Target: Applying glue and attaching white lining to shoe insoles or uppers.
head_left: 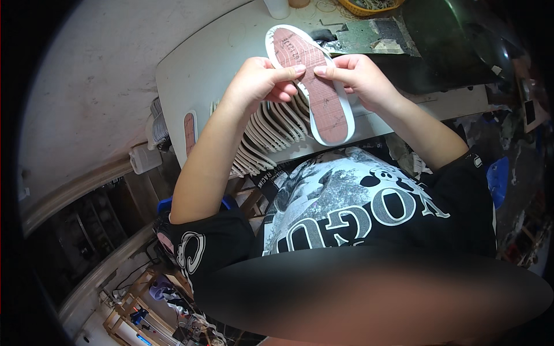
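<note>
Above the table edge I hold a shoe sole [330, 115] with a white rim and a brownish-pink inner face turned up toward me. My left hand [259, 83] grips its left edge near the middle, thumb pressed on the pink face. Opposite it, my right hand [363, 81] pinches the right edge, thumb also on top; its other fingers are partly hidden behind the sole. Under my left forearm, a row of several pale soles [268, 135] stands on edge, packed side by side. Another pink-faced sole [190, 130] lies to the left of that arm.
The pale table [196, 75] curves along the wall. At its far side are a white cup [277, 8] and a yellow basket [369, 9] of stringy scraps. A worn green panel [366, 37] adjoins a dark, rounded object at right. A whitish jug [145, 158] stands left of the table.
</note>
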Action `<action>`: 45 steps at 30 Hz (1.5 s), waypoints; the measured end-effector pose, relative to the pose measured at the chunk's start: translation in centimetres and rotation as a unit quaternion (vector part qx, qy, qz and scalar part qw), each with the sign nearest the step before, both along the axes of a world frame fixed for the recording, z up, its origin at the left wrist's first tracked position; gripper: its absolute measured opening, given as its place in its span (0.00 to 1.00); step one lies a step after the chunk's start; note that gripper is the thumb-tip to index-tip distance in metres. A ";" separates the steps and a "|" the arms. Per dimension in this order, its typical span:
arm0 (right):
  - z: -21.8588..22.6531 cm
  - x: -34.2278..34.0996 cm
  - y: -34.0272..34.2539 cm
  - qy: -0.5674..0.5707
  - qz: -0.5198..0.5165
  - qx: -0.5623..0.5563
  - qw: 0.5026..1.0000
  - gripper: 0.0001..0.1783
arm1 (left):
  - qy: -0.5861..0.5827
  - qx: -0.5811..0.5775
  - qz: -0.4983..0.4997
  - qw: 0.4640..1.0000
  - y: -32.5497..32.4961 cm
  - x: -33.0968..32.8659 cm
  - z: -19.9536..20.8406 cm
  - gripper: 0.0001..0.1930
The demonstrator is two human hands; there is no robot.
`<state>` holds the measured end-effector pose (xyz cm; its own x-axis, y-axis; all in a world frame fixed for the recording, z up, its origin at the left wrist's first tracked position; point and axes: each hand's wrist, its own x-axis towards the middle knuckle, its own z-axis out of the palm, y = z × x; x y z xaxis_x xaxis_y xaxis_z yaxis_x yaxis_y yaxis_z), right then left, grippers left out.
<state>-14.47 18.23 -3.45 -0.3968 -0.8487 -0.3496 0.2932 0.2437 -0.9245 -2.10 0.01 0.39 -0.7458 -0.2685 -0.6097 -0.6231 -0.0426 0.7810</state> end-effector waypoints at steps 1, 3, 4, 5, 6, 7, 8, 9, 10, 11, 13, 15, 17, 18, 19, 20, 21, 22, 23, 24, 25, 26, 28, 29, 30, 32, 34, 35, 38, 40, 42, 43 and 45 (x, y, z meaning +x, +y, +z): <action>0.2 0.2 0.2 -0.037 -0.017 -0.024 0.999 0.20 | 0.005 -0.002 0.034 0.999 0.4 -0.1 0.0 0.16; -0.8 0.0 1.5 -0.016 0.047 0.016 0.999 0.20 | 0.015 0.000 0.054 0.998 0.4 0.1 -0.6 0.16; -1.2 -0.1 2.1 0.006 0.109 0.056 0.992 0.21 | 0.024 0.003 0.072 0.997 0.3 0.2 -0.8 0.16; -0.7 0.9 3.2 -0.077 0.137 0.014 0.987 0.21 | 0.025 0.004 0.071 0.997 0.3 0.1 -0.7 0.16; -0.3 1.1 4.1 -0.089 0.182 0.053 0.978 0.20 | 0.030 0.001 0.080 0.996 0.4 0.0 -0.5 0.16; 0.0 2.1 4.5 -0.129 0.171 0.053 0.975 0.19 | 0.034 -0.002 0.089 0.995 0.3 -0.1 -0.5 0.16; 0.3 2.7 4.9 -0.169 0.157 0.056 0.971 0.19 | 0.034 0.001 0.088 0.996 0.3 -0.3 -0.6 0.16; -0.3 2.9 5.1 -0.182 0.139 0.038 0.973 0.17 | 0.037 -0.009 0.095 0.995 0.1 -0.4 -0.7 0.16; -0.8 3.1 5.1 -0.183 0.136 0.041 0.973 0.17 | 0.040 -0.019 0.102 0.994 0.0 -0.6 -0.8 0.16; -1.4 3.4 5.0 -0.199 0.109 0.023 0.974 0.16 | 0.044 -0.016 0.106 0.993 -0.3 -0.7 -0.9 0.15; -1.6 4.0 4.6 -0.215 0.055 -0.006 0.975 0.15 | 0.042 -0.021 0.108 0.993 -0.7 -1.1 -0.9 0.15; -1.2 4.6 4.0 -0.222 0.032 -0.022 0.974 0.15 | 0.045 -0.024 0.107 0.993 -1.5 -1.4 -1.4 0.16; -0.5 4.8 3.3 -0.228 0.006 -0.036 0.973 0.15 | 0.041 -0.027 0.086 0.995 -2.4 -2.1 -1.2 0.17; 0.0 4.7 2.9 -0.243 -0.019 -0.045 0.969 0.15 | 0.039 -0.030 0.066 0.997 -2.7 -2.6 -1.1 0.19; 0.3 4.7 2.6 -0.257 -0.045 -0.055 0.964 0.15 | 0.039 -0.040 0.058 0.997 -3.1 -3.1 -1.0 0.23; 1.0 4.5 2.7 -0.258 -0.045 -0.051 0.964 0.15 | 0.038 -0.036 0.059 0.997 -3.6 -3.5 -0.4 0.23; 1.1 4.4 2.5 -0.257 -0.051 -0.055 0.963 0.15 | 0.003 -0.057 0.010 0.998 -4.5 -3.8 -0.2 0.25; 1.2 4.2 2.3 -0.256 -0.057 -0.060 0.963 0.15 | -0.032 -0.078 -0.040 0.996 -5.5 -4.2 0.0 0.27; 1.1 3.9 2.1 -0.255 -0.063 -0.061 0.963 0.15 | -0.069 -0.103 -0.102 0.987 -6.4 -4.7 0.2 0.34; 1.1 3.7 1.8 -0.254 -0.065 -0.066 0.963 0.16 | -0.068 -0.104 -0.108 0.986 -6.8 -5.3 0.2 0.34; 1.0 3.5 1.6 -0.252 -0.068 -0.070 0.963 0.16 | -0.076 -0.174 -0.138 0.972 -7.0 -6.0 0.4 0.40; 1.1 3.3 1.4 -0.252 -0.074 -0.072 0.962 0.16 | -0.084 -0.243 -0.166 0.952 -7.2 -6.5 0.6 0.46; 1.2 3.2 1.0 -0.250 -0.079 -0.062 0.963 0.16 | -0.051 -0.335 -0.171 0.925 -8.5 -7.2 -0.6 0.54; 1.3 3.1 0.9 -0.251 -0.084 -0.064 0.962 0.16 | 0.090 -0.374 -0.218 0.897 -8.6 -7.7 -0.2 0.53; 1.3 3.2 0.8 -0.252 -0.086 -0.064 0.962 0.15 | 0.228 -0.402 -0.259 0.848 -8.6 -8.1 0.2 0.53; 1.4 3.1 0.5 -0.255 -0.097 -0.067 0.960 0.15 | 0.222 -0.324 -0.324 0.861 -8.1 -9.1 1.0 0.44; 1.3 3.0 0.1 -0.255 -0.108 -0.068 0.958 0.15 | 0.225 -0.364 -0.471 0.771 -7.2 -9.8 1.2 0.36; 1.3 3.1 -0.1 -0.255 -0.112 -0.065 0.958 0.15 | 0.258 -0.360 -0.483 0.755 -6.7 -10.0 1.1 0.29; 1.5 3.5 -0.5 -0.268 -0.150 -0.075 0.949 0.16 | 0.193 -0.358 -0.531 0.743 -6.2 -11.1 2.2 0.26; 1.7 4.0 -0.8 -0.262 -0.155 -0.068 0.950 0.18 | 0.234 -0.334 -0.522 0.750 -6.7 -11.1 1.8 0.26; 2.4 4.2 -1.2 -0.264 -0.181 -0.049 0.946 0.22 | 0.174 -0.331 -0.516 0.770 -6.8 -11.1 2.1 0.26; 2.4 4.1 -1.1 -0.287 -0.167 -0.064 0.941 0.23 | 0.174 -0.329 -0.518 0.770 -7.0 -11.1 2.1 0.26; 2.8 4.4 -0.8 -0.296 -0.170 -0.075 0.937 0.22 | 0.189 -0.357 -0.523 0.750 -7.2 -10.6 2.3 0.24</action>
